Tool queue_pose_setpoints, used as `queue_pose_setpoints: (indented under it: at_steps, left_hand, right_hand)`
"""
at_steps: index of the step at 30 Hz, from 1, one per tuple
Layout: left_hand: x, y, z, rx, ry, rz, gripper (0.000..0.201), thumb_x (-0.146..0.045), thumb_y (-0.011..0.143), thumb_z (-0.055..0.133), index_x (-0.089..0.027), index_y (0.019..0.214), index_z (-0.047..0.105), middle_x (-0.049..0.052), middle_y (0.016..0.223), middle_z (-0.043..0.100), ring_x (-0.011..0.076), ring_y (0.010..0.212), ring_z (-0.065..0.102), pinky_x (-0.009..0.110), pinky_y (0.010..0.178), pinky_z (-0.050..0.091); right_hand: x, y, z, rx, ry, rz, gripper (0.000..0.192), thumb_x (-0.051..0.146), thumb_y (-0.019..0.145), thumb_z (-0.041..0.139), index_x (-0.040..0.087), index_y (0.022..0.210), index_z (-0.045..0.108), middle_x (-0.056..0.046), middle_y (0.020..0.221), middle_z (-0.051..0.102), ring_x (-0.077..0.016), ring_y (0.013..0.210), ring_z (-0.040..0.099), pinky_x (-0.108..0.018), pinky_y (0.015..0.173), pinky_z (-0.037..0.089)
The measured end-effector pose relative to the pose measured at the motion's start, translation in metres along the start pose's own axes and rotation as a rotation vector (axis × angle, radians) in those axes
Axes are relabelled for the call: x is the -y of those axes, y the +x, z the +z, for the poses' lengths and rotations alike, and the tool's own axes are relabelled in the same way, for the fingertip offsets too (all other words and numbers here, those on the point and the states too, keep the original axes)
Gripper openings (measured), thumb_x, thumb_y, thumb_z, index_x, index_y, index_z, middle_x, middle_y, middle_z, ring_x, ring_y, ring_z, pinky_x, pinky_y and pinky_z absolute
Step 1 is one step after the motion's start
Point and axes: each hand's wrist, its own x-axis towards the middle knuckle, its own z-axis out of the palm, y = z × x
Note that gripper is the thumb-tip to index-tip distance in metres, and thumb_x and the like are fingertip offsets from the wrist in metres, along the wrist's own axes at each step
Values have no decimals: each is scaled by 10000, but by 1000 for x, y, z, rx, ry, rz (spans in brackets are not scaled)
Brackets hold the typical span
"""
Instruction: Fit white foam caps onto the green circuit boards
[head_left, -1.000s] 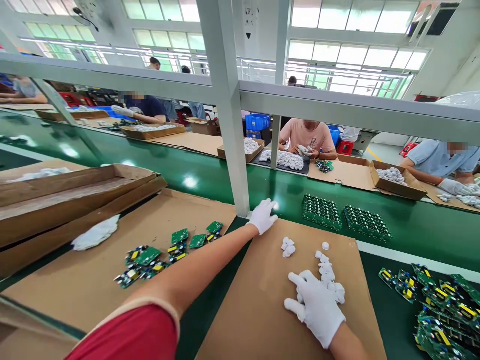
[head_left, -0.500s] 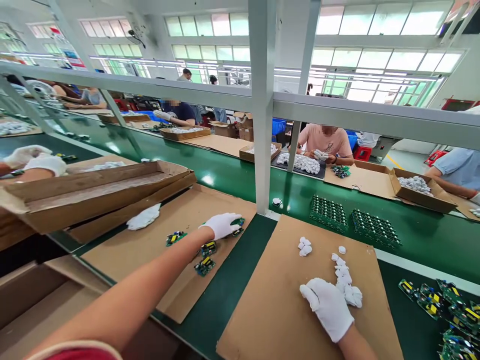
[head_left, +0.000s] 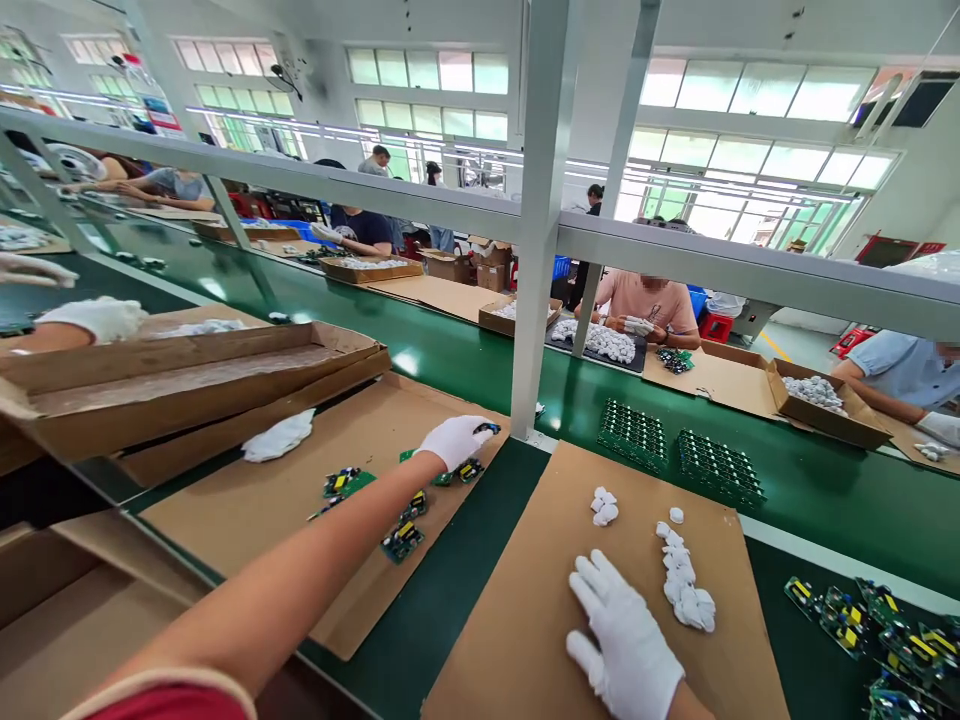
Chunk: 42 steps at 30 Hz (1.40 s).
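Just one view here, off your head, looking forward and down across the bench (head_left: 465, 590). Your left hand (head_left: 454, 440) and right hand (head_left: 626, 640) sit close in the lower frame, and the green conveyor (head_left: 450, 360) cuts across the middle. Further back you see the white post (head_left: 541, 220) and people working on the far side.

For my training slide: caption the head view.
Gloved left hand picks at circuit boards on cardboard; gloved right hand rests beside white parts.
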Motion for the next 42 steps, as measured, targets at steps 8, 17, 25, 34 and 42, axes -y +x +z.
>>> queue_pose_setpoints:
  at_steps: [8, 17, 25, 34, 42]
  left_hand:
    - [-80, -88, 83, 481, -1289, -107, 299, -351, 791, 576, -200, 1049, 567, 112, 1117, 615, 142, 734, 635, 196, 532, 435]
    - [-91, -103, 133, 684, -1654, -320, 220, -277, 806, 582, -193, 1007, 604, 80, 1033, 637, 115, 721, 617, 178, 543, 431]
    - [-73, -96, 135, 756, -1574, -365, 365, -349, 808, 575, -246, 1157, 555, 82, 1117, 624, 104, 692, 603, 167, 485, 378]
    - [-81, -104, 135, 748, -1481, -254, 440, -272, 738, 673, -199, 1159, 568, 108, 1214, 562, 115, 792, 614, 187, 604, 433]
    - [-83, -104, 132, 646, -1393, -218, 333, -289, 759, 658, -182, 1065, 579, 118, 1193, 569, 173, 898, 624, 219, 668, 467]
  right_hand:
    - [-11, -3, -9, 89, -42, 212, 841, 531, 773, 507, 104, 1436, 215, -150, 1499, 172, -313, 1375, 125, -491, 1110, 97]
    - [1, -9, -8, 121, 38, 65, 956, 569, 708, 554, 135, 1452, 140, -130, 1516, 103, -307, 1382, 80, -476, 1112, 104]
    - [3, -4, -2, 115, 46, -20, 1062, 595, 628, 622, 139, 1453, 131, -133, 1519, 73, -338, 1377, 66, -493, 1101, 141]
    - [7, -3, 2, 60, -26, 31, 873, 447, 734, 589, 120, 1442, 197, -143, 1504, 163, -331, 1368, 146, -469, 1098, 183]
    - [-34, -4, 2, -203, -74, 207, 588, 297, 821, 501, 160, 1376, 367, -121, 1367, 454, -287, 1228, 423, -442, 996, 353]
